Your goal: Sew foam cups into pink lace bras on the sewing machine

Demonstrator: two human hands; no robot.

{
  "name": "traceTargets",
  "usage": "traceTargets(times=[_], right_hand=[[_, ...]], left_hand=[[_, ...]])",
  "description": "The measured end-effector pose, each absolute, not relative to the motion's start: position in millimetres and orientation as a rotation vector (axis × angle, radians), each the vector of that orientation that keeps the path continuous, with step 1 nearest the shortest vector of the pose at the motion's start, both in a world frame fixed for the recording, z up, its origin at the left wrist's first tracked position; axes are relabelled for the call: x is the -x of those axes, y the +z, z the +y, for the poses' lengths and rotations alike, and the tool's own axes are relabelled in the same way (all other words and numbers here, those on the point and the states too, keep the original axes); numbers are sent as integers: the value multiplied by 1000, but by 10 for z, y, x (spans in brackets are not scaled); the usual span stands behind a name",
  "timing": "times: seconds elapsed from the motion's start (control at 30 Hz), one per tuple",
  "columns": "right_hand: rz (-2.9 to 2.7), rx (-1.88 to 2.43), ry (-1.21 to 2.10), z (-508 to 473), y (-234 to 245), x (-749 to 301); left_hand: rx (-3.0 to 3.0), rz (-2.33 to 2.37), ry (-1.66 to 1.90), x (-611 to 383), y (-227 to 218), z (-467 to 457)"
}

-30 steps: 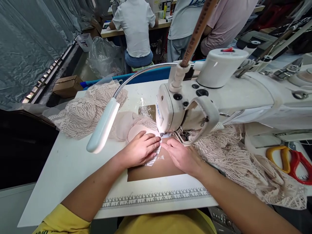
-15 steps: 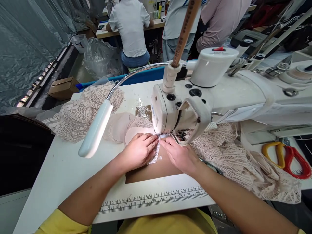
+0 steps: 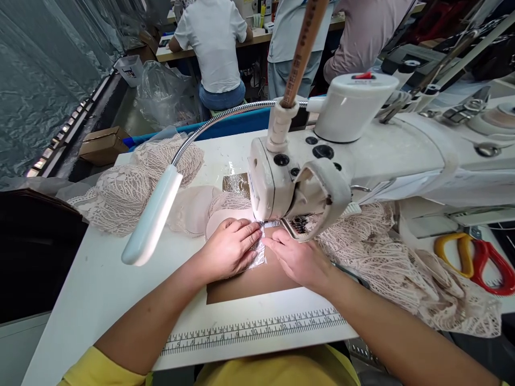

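The pale pink lace fabric (image 3: 220, 216) lies under the head of a white sewing machine (image 3: 277, 177), with a rounded smooth part at its left. My left hand (image 3: 231, 249) is closed over its near edge, fingertips close to the presser foot (image 3: 263, 224). Opposite, my right hand (image 3: 295, 257) has its fingers curled, and its thumb and fingertip meet the fabric's right edge just in front of the foot. A whitish patterned strip (image 3: 257, 258) shows between the hands, over a brown sheet (image 3: 241, 289). My fingers hide part of the seam.
Bunched lace (image 3: 120, 193) is piled at the left, with more lace (image 3: 370, 246) at the right. A lamp (image 3: 153, 214) on a bendable neck hangs over the table. Scissors with red and yellow handles (image 3: 488, 265) lie far right. A printed ruler (image 3: 253, 332) runs along the front edge. Several people are behind.
My right hand's fingers have curled more and drawn slightly back from the foot. The left hand stays almost in place. The view has shifted a little.
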State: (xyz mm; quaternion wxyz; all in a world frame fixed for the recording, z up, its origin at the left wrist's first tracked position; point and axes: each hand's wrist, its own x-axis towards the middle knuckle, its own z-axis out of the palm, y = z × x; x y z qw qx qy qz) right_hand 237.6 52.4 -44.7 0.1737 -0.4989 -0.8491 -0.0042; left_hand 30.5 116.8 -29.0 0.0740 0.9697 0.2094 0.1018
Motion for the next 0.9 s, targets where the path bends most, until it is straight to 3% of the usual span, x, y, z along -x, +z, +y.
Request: traceTargets(times=[0.47, 0.9], right_hand=[[-2332, 1475, 2, 510, -407, -2414], [-2458, 1175, 146, 500, -492, -2462]], left_hand=[[-2892, 656, 324, -298, -331, 1140], [-2657, 856, 443, -338, -353, 1082]])
